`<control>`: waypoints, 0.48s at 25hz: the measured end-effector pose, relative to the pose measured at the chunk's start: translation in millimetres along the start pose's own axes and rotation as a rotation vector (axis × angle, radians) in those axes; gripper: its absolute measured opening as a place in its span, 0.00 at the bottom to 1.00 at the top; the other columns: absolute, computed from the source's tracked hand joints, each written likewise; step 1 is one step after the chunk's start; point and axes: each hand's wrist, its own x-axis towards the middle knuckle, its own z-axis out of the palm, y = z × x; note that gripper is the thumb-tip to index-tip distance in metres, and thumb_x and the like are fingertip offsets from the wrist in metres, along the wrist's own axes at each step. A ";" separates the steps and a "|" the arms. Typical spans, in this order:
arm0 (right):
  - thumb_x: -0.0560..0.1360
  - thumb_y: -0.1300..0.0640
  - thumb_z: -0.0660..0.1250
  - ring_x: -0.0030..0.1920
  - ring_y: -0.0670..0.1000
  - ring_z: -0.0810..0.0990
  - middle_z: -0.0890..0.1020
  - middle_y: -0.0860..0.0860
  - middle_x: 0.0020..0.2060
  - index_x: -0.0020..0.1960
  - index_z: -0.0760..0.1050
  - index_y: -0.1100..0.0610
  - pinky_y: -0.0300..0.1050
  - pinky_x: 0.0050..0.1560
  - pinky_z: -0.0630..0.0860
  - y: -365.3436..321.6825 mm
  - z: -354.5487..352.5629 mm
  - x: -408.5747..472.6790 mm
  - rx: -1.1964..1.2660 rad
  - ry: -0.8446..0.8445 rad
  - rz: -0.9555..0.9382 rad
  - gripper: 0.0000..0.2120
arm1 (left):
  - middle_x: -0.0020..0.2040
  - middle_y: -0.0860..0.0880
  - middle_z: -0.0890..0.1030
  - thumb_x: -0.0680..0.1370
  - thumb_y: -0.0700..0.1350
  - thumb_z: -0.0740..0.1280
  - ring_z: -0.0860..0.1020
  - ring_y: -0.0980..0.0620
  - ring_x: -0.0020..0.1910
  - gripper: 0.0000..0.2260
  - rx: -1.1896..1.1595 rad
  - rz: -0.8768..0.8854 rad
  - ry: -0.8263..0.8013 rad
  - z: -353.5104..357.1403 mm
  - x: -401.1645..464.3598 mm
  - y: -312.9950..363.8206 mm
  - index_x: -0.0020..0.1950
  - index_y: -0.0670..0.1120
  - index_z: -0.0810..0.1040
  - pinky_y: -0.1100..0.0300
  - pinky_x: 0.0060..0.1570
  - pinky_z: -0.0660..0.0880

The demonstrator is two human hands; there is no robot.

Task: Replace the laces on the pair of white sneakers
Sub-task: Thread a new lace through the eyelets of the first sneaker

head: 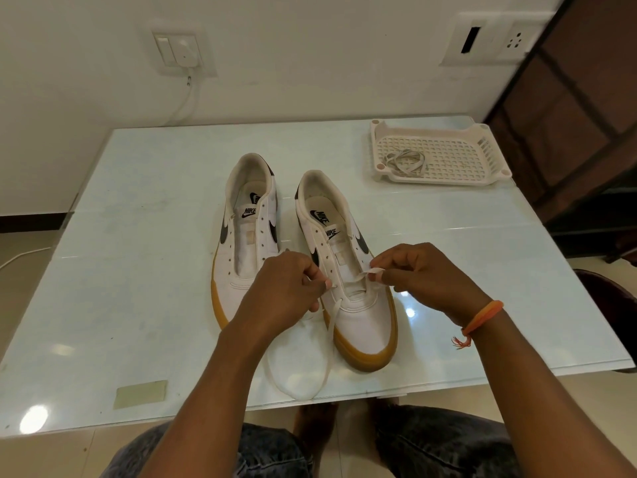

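Both hands busy: left hand (286, 288) pinches lace (329, 334) at bottom eyelet, right hand (420, 276) pinches other end. Right sneaker (358, 305) near table's (144, 257) front edge, first crossing threading. Left sneaker (248, 236) unlaced beside it. Next, probably: even ends, feed upward.

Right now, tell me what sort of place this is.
Probably a room in a home, not a workshop: a glass-topped table against a plain wall, wall switches with a plugged-in charger, a tiled floor, and a plastic tray holding a lace.
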 end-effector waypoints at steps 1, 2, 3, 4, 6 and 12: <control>0.75 0.61 0.70 0.49 0.49 0.82 0.85 0.51 0.47 0.48 0.84 0.57 0.44 0.48 0.80 -0.6 -2.6 -0.8 0.094 -0.031 0.085 0.05 | 0.29 0.54 0.81 0.77 0.50 0.70 0.80 0.58 0.30 0.06 0.006 0.001 0.002 0.8 0.8 -0.7 0.43 0.50 0.80 0.67 0.35 0.73; 0.76 0.63 0.68 0.50 0.50 0.82 0.85 0.53 0.47 0.49 0.84 0.57 0.47 0.50 0.81 -1.0 -4.2 -1.3 0.167 -0.059 0.151 0.07 | 0.29 0.54 0.81 0.77 0.51 0.70 0.80 0.58 0.30 0.06 0.013 -0.001 0.007 1.2 1.8 -1.6 0.43 0.50 0.80 0.67 0.35 0.73; 0.76 0.65 0.66 0.50 0.51 0.82 0.85 0.54 0.47 0.49 0.84 0.57 0.50 0.50 0.81 -1.3 -5.5 -1.7 0.210 -0.070 0.186 0.09 | 0.30 0.54 0.81 0.77 0.51 0.69 0.80 0.59 0.30 0.06 0.020 -0.003 0.010 1.6 2.3 -1.9 0.43 0.50 0.80 0.68 0.35 0.73; 0.76 0.66 0.65 0.48 0.52 0.81 0.85 0.55 0.47 0.50 0.84 0.57 0.50 0.49 0.81 -1.5 -6.7 -1.8 0.234 -0.065 0.201 0.11 | 0.30 0.54 0.81 0.77 0.51 0.69 0.80 0.59 0.30 0.06 0.023 -0.004 0.011 2.0 2.4 -2.2 0.43 0.50 0.80 0.68 0.36 0.73; 0.76 0.67 0.65 0.46 0.54 0.81 0.85 0.57 0.46 0.51 0.84 0.58 0.48 0.46 0.82 -2.3 -8.7 -2.2 0.266 -0.041 0.205 0.11 | 0.31 0.54 0.82 0.77 0.51 0.70 0.80 0.59 0.31 0.07 0.015 -0.004 0.017 2.9 1.7 -2.2 0.44 0.49 0.81 0.67 0.37 0.73; 0.78 0.64 0.65 0.45 0.54 0.83 0.85 0.58 0.45 0.56 0.80 0.58 0.48 0.48 0.79 -5.4 -11.2 -2.4 0.288 -0.087 0.241 0.10 | 0.33 0.52 0.82 0.77 0.50 0.70 0.81 0.58 0.33 0.07 0.011 -0.017 0.024 3.4 1.8 -0.7 0.45 0.48 0.81 0.67 0.37 0.73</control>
